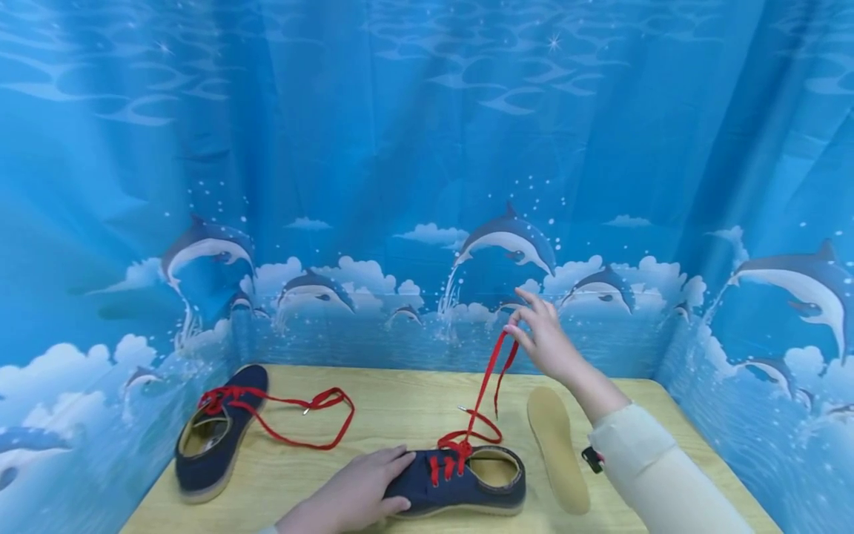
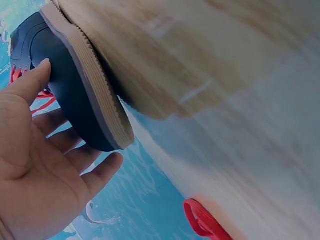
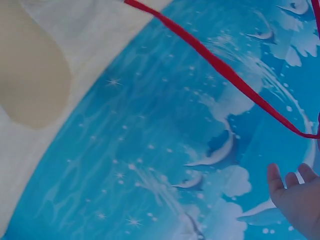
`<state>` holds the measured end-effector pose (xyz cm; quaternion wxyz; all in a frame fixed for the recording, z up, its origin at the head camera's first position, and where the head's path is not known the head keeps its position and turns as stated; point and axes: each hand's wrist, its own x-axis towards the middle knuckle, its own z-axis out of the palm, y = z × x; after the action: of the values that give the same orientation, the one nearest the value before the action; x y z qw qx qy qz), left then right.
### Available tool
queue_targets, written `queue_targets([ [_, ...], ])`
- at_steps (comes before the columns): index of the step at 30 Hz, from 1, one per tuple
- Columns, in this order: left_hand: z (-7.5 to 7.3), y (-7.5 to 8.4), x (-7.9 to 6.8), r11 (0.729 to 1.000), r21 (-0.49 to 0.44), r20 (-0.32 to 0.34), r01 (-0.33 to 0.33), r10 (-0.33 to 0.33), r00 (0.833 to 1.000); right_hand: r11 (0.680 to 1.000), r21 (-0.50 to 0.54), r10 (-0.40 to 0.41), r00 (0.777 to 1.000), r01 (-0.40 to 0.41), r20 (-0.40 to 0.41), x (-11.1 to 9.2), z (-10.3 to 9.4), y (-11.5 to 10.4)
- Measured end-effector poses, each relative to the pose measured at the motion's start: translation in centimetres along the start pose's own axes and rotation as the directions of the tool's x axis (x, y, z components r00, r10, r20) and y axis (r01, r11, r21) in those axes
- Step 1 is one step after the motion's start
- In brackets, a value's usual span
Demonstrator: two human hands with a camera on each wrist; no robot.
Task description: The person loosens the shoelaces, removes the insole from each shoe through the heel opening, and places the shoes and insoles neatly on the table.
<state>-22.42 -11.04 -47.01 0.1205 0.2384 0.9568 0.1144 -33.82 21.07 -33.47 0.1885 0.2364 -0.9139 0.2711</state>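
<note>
In the head view a navy shoe (image 1: 485, 498) lies side-on at the front of the table, toe to the left. My left hand (image 1: 356, 486) grips its toe, thumb on the near side; the left wrist view shows the fingers on the toe's far side. Up above the shoe, my right hand (image 1: 543, 341) pinches a red shoelace (image 1: 491, 371) between thumb and index finger, other fingers extended. That lace rises taut from the eyelets, and its end hangs down from the pinch. Another length of lace loops on the table behind the shoe.
A second navy shoe (image 1: 250, 382) stands at the left, its red lace (image 1: 320, 446) looped out to the right. One tan insole (image 1: 559, 452) lies right of the held shoe. A blue dolphin-print curtain (image 1: 400, 185) encloses the wooden table (image 1: 400, 393) at the back and sides.
</note>
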Motion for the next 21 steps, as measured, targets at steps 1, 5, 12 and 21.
queue_targets([
  [1, 0.0, 0.0, 0.0, 1.000, 0.003, -0.001, 0.000, 0.000, 1.000, 1.000, -0.001, 0.013, 1.000, -0.013, 0.002, 0.0, 0.2, 0.2],
  [5, 0.0, -0.1, 0.0, 1.000, 0.012, -0.006, -0.008, 0.008, 1.000, 0.999, 0.002, 0.049, 0.999, -0.049, 0.002, -0.4, 1.5, 1.2],
  [12, -0.2, -0.3, 0.0, 1.000, 0.002, 0.009, -0.026, 0.026, 1.000, 0.999, 0.001, 0.049, 0.998, -0.049, 0.042, -1.0, 3.6, 2.6],
  [21, -0.3, -0.6, -0.1, 0.999, -0.021, 0.011, -0.046, 0.046, 0.999, 0.998, -0.012, 0.068, 0.996, -0.067, 0.060, -1.7, 4.6, 3.3],
])
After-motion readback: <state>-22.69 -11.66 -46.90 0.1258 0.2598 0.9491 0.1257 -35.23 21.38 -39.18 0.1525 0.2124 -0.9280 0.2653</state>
